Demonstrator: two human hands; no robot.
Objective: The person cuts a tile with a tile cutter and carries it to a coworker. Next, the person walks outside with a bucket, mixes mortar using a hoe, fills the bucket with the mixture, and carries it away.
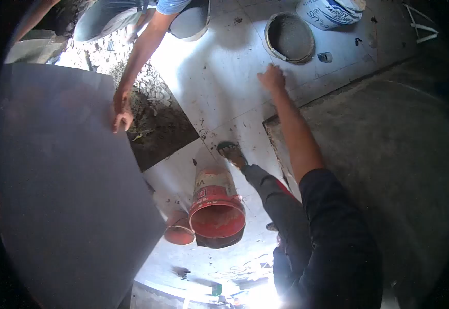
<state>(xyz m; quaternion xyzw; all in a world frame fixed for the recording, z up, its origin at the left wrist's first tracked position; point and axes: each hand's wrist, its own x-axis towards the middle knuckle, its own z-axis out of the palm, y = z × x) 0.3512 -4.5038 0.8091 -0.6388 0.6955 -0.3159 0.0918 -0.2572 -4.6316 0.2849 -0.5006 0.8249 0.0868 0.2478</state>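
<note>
My right hand (273, 79) reaches forward on a bare forearm below a dark sleeve. Its fingers look curled, with nothing visible in them, just short of a round tub of grey mortar (289, 38). My left hand does not show. A large grey tile (70, 170) stands tilted across the left side. Another person's hand (122, 114) is at the tile's right edge, below a blue sleeve. Under that edge lies a dark, unpaved patch of floor (162, 131) beside white rubble.
My sandalled foot (232, 153) rests on pale floor tiles near a red and white bucket (216, 208) and a smaller red bucket (179, 230). An adhesive bag (330, 11) stands beyond the tub. A dark grey slab (384, 154) spans the right. The other person (111, 20) crouches at the top.
</note>
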